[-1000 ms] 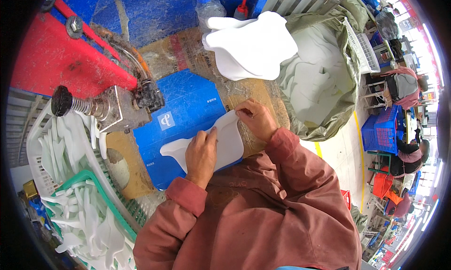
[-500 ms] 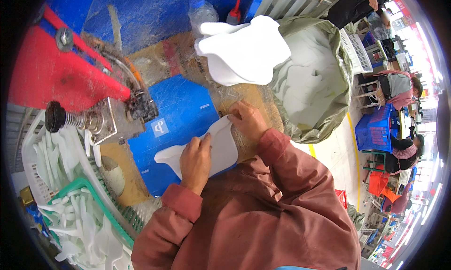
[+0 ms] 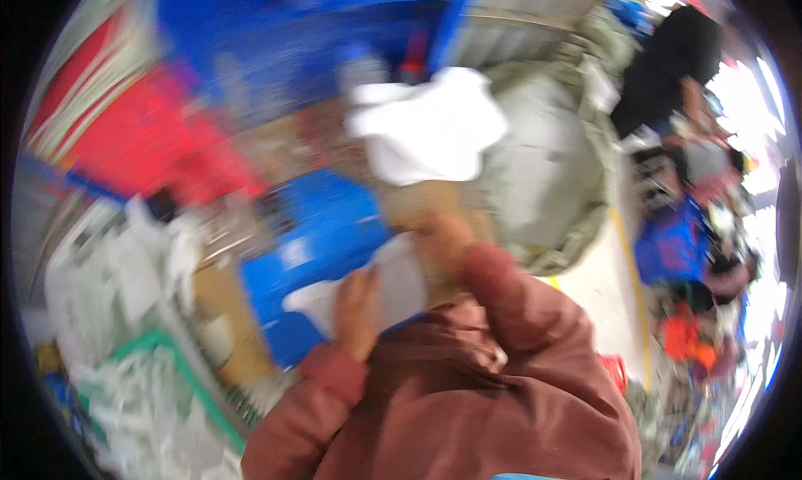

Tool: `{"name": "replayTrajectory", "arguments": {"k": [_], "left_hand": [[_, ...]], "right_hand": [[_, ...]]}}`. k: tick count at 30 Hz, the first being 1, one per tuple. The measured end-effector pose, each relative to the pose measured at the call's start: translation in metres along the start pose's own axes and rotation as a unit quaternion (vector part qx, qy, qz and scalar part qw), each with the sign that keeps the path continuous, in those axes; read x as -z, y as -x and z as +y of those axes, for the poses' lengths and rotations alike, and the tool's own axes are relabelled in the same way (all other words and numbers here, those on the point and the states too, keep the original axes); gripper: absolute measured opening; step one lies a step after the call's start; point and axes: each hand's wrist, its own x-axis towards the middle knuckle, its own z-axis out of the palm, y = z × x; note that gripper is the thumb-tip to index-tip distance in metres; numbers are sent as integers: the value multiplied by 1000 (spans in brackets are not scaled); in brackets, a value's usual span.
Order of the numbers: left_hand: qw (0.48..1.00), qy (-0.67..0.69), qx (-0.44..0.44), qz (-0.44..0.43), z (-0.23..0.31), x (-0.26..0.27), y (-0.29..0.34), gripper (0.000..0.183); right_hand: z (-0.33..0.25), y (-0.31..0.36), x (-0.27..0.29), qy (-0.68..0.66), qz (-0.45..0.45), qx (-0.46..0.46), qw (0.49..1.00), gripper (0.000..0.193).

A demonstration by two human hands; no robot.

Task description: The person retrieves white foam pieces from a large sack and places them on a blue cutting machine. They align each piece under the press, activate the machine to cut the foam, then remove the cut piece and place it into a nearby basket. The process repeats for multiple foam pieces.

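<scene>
Motion blurs the whole view. A thin white cut piece with a narrow curved tail point(image 3: 403, 281) lies partly over a blue board point(image 3: 330, 204), its material unclear. My left hand point(image 3: 357, 309) rests across the middle of the piece, fingers pressed together on it. At its upper right corner is my right hand point(image 3: 443, 239), whose fingers are smeared, so their grip does not show. Beyond my hands stands a stack of similar white pieces point(image 3: 430, 129).
A large greenish sack point(image 3: 543, 162) holding white material stands right of the stack. Red machinery point(image 3: 159, 137) is at the left. Below it a pale basket point(image 3: 104, 267) and a green-rimmed basket point(image 3: 154, 340) hold white pieces. A blue crate point(image 3: 671, 244) and people are farther right.
The view has shifted and blurred, and the surroundings sit lower in it. My hands keep about the same places on the white piece.
</scene>
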Motion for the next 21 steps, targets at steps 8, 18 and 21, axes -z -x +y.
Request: {"name": "replayTrajectory", "arguments": {"k": [8, 18, 21], "left_hand": [[975, 170, -1, 142, -11, -8, 13, 43], [950, 304, 19, 61, -24, 3, 12, 52], [966, 249, 24, 59, -17, 20, 12, 59]], "right_hand": [[-37, 10, 38, -261, -170, -2, 950, 29], [-59, 35, 22, -133, -82, 171, 973, 28], [-78, 57, 32, -87, -56, 207, 973, 32]]}}
